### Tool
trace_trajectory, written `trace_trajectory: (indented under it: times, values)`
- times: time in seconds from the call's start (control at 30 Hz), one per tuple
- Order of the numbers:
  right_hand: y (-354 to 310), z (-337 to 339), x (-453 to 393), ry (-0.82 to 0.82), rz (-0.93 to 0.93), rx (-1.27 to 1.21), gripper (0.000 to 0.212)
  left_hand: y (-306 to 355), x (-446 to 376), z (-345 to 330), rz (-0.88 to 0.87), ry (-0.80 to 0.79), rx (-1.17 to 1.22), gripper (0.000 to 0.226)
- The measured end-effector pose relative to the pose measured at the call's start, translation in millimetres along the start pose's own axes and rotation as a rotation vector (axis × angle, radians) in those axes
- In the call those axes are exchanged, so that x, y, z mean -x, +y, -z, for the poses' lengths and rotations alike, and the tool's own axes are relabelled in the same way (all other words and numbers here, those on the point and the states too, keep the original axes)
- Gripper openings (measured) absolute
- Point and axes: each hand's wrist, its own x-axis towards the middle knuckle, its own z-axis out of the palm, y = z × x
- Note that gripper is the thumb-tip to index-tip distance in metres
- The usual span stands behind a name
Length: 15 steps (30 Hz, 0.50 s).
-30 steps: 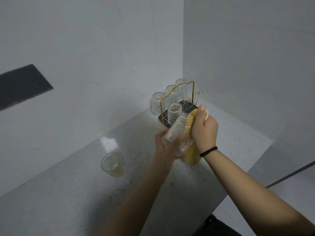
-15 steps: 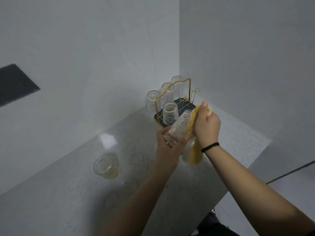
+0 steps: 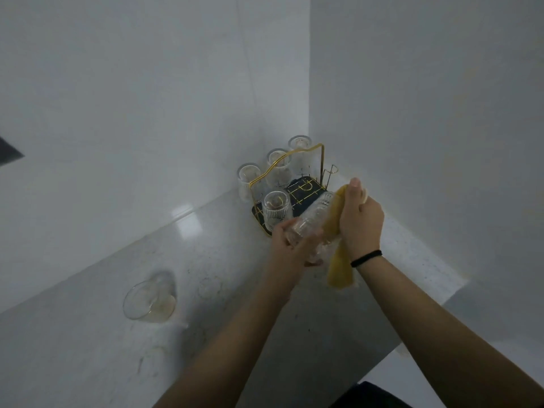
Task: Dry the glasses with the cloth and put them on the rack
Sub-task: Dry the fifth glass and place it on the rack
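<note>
- Left hand [image 3: 290,245]: fingers wrapped round the base of a ribbed glass [image 3: 312,220], held tilted above the countertop [image 3: 88,334], just near of the rack.
- Right hand [image 3: 360,222]: clasps a yellow cloth [image 3: 338,260] against the glass's far end; cloth tail hangs below.
- Gold wire rack [image 3: 297,184], far corner: four glasses inverted on it.
- Glass bowl [image 3: 150,297]: left, on the countertop.

The rack [image 3: 297,198] stands in the corner, so two walls [image 3: 412,83] close it from behind and from the right. Four glasses [image 3: 276,209] fill its left and back places; the dark tray part at right is free. On the counter [image 3: 206,260], a small glass bowl [image 3: 150,298] stands well apart at left.
</note>
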Motion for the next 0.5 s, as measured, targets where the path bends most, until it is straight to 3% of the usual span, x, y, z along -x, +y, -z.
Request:
trace_trajectory:
  times: [0.07,0.13,0.2,0.27,0.33,0.4,0.43,0.5]
  values:
    - [7.6,2.6,-11.7,-0.026,0.059,-0.052,0.051,11.8,-11.0,-6.3,0.317,-0.073,0.355,0.043]
    - [11.8,3.5,-20.1,-0.028,0.115,-0.085,0.051,16.7,-17.5,-8.1,0.464,-0.149,0.503,0.053]
    - [13.4,2.9,-32.5,-0.018,0.124,-0.06,0.051,14.5,-26.6,-17.2,0.412,-0.113,0.413,0.059]
    - [14.3,1.3,-47.1,-0.016,0.058,-0.01,0.051,6.9,-36.4,-27.2,0.218,-0.016,0.23,0.049]
    - [18.4,-0.7,-62.6,-0.044,-0.038,0.014,0.051,-1.7,-46.0,-33.7,-0.062,0.1,-0.191,0.065]
    - [21.5,-1.2,-69.7,-0.05,-0.079,0.008,0.052,-8.9,-52.5,-35.9,-0.17,0.146,-0.384,0.076]
    - [23.2,-1.1,-75.1,-0.049,-0.068,-0.005,0.051,-4.7,-55.5,-38.7,-0.136,0.141,-0.312,0.07]
    - [24.6,-0.6,-78.2,-0.046,-0.005,-0.037,0.05,6.7,-59.6,-41.0,0.074,0.081,0.11,0.048]
